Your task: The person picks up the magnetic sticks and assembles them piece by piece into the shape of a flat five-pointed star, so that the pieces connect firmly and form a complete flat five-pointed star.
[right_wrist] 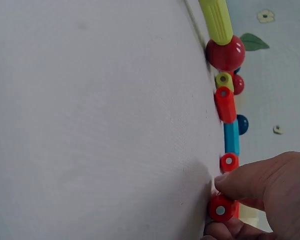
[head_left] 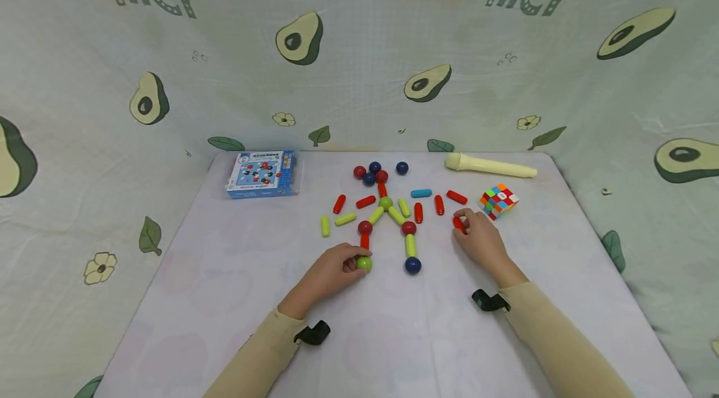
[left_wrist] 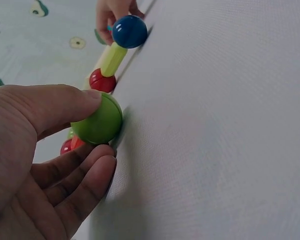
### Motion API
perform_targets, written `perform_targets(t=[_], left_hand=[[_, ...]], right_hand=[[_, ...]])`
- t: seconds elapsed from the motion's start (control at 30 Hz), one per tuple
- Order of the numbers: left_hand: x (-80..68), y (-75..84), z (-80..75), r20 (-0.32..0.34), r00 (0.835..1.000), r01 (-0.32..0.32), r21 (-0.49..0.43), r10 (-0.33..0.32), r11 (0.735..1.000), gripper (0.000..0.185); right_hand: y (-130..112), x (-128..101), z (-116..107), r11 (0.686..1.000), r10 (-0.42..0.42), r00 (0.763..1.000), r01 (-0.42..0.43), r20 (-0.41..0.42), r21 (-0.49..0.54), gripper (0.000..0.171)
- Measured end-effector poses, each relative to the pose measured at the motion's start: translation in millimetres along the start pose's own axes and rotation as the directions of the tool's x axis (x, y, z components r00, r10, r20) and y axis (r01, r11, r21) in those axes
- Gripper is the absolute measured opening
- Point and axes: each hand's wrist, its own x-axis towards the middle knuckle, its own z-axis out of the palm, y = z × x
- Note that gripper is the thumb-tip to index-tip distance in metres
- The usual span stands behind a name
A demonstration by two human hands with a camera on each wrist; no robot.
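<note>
A figure of magnetic sticks and balls lies on the white table (head_left: 224, 298). My left hand (head_left: 331, 270) pinches a green ball (head_left: 364, 263) (left_wrist: 97, 120) at the foot of the figure's left leg, below a short red stick (head_left: 364, 241) and a red ball (head_left: 365, 227). The right leg ends in a blue ball (head_left: 412, 266) (left_wrist: 129, 31) under a yellow-green stick (head_left: 410, 245). My right hand (head_left: 477, 239) pinches a loose red stick (head_left: 459, 224) (right_wrist: 221, 210) lying on the table right of the figure.
Loose red, yellow-green and blue sticks lie about the figure, with several balls (head_left: 375, 172) behind it. A blue box (head_left: 261, 174) sits at back left, a cream cylinder (head_left: 490, 165) at back right, a colourful cube (head_left: 497, 201) beside my right hand.
</note>
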Motion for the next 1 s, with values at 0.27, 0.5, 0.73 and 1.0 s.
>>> perform_targets(t=[0.27, 0.5, 0.73, 1.0], left_hand=[[-1.3, -1.3, -0.5, -0.019, 1.0, -0.021, -0.004, 0.021, 1.0, 0.04], [-2.4, -0.3, 0.0, -0.029, 1.0, -0.004, -0.032, 0.003, 0.999, 0.037], [-1.9, -0.6, 0.0, -0.028, 0.999, 0.025, -0.043, -0.026, 0.999, 0.036], [-1.3, -3.1, 0.9, -0.029, 0.999, -0.02, -0.053, 0.018, 0.998, 0.034]], right_hand=[[-5.9, -15.1, 0.4, 1.0, -0.028, 0.998, 0.028, 0.048, -0.011, 0.039], [-32.6, -29.8, 3.8, 0.989, -0.124, 0.991, 0.12, 0.044, 0.092, 0.037], [-70.0, -52.0, 14.3, 0.917, -0.393, 0.917, 0.385, 0.069, 0.106, 0.038], [-93.7, -57.3, 41.2, 0.801, -0.599, 0.798, 0.598, 0.07, 0.037, 0.026]])
